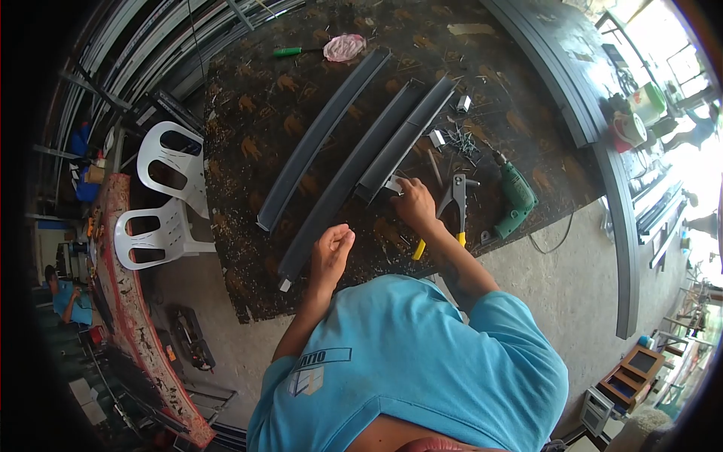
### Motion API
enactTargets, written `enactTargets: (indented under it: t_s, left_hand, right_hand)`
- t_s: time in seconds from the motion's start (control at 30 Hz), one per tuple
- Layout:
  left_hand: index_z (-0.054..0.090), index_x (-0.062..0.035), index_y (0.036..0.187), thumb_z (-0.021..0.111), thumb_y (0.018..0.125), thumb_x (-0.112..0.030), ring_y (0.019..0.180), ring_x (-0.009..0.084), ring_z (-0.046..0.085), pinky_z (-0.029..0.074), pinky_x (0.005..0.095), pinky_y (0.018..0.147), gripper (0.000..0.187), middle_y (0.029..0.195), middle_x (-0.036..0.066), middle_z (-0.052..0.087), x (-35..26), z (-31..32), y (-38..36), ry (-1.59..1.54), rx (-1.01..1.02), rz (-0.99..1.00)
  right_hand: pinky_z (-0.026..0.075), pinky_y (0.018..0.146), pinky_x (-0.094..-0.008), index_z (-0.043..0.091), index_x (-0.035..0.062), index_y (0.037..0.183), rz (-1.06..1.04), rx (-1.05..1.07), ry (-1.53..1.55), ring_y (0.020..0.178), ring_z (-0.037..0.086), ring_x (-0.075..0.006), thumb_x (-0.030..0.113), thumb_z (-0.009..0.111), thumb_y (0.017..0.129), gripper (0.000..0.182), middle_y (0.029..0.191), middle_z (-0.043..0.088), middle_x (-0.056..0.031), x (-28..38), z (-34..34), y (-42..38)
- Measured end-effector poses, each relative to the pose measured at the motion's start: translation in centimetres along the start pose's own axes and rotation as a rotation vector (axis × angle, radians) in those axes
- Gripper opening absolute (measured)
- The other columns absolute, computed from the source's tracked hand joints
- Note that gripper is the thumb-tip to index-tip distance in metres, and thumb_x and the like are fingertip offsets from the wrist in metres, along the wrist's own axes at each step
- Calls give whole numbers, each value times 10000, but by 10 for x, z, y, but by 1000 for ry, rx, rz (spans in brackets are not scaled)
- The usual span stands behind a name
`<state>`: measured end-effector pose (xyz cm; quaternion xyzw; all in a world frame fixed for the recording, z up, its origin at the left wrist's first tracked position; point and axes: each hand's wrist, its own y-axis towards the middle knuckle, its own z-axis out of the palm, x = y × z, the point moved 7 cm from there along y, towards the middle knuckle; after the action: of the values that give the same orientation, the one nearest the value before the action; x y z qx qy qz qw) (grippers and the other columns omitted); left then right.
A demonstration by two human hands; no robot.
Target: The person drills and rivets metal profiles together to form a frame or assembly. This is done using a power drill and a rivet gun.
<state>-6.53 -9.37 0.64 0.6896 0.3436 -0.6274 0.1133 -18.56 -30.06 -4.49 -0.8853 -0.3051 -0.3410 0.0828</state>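
My right hand (415, 205) pinches a small silver metal bracket (393, 183) at the near end of a dark grey metal profile (410, 135). My left hand (331, 252) is held over the table's near side with its fingers curled together; whether anything is in them is hidden. Between the hands and the far left lie two more dark grey profiles, a middle one (343, 188) with a pale piece at its near end, and a left one (316, 143). To the right of my right hand rest a hand riveter (458, 197) with yellow grips and a green drill (517, 200).
On the dark, debris-strewn table (241, 248) are a pile of rivets (463, 142), small silver pieces (464, 103), a green-handled tool (287, 52) and a pink cloth (345, 48). Long profiles (557, 90) line the right side. White chairs (162, 237) stand at left.
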Motion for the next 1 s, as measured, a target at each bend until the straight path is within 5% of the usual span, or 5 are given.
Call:
enactTargets:
  t_s: [0.17, 0.33, 0.53, 0.77, 1.0]
  left_hand:
    - [568, 85, 1180, 656, 907, -270, 966, 226, 646, 518, 309, 825, 457, 1063, 212, 649, 5, -6, -2, 23, 46, 54]
    - [639, 54, 1079, 658, 903, -271, 840, 193, 660, 527, 315, 748, 370, 923, 156, 681, 0, -6, -2, -61, -145, 118]
    - [685, 5, 869, 676, 883, -250, 582, 142, 566, 428, 318, 540, 256, 681, 107, 635, -26, 5, 0, 241, 8, 148]
    - [635, -21, 743, 728, 817, -236, 581, 273, 588, 425, 385, 515, 246, 672, 112, 600, -55, 8, -11, 574, -83, 416]
    - [602, -25, 724, 720, 800, -204, 654, 347, 598, 436, 428, 535, 228, 726, 126, 589, -77, 20, -24, 1000, 81, 535]
  right_hand:
    - [505, 799, -418, 653, 45, 938, -130, -121, 67, 899, 614, -351, 138, 686, 759, 205, 864, 622, -149, 5, 15, -4]
    - [505, 654, -308, 591, 21, 984, 56, 584, 734, 754, 633, -141, 164, 597, 936, 150, 832, 659, -84, 61, 12, -60]
    - [525, 685, -276, 596, -3, 1114, 163, 634, 1100, 764, 642, -121, 178, 603, 950, 245, 838, 676, -41, 67, 17, -77]
    - [540, 581, -365, 651, 3, 784, -352, 243, 366, 615, 666, -293, 85, 637, 778, 84, 664, 647, -157, 94, -19, -63]
    - [534, 583, -443, 608, 20, 717, -437, 499, 54, 634, 635, -381, 119, 621, 722, 100, 693, 639, -185, 125, -25, -76]
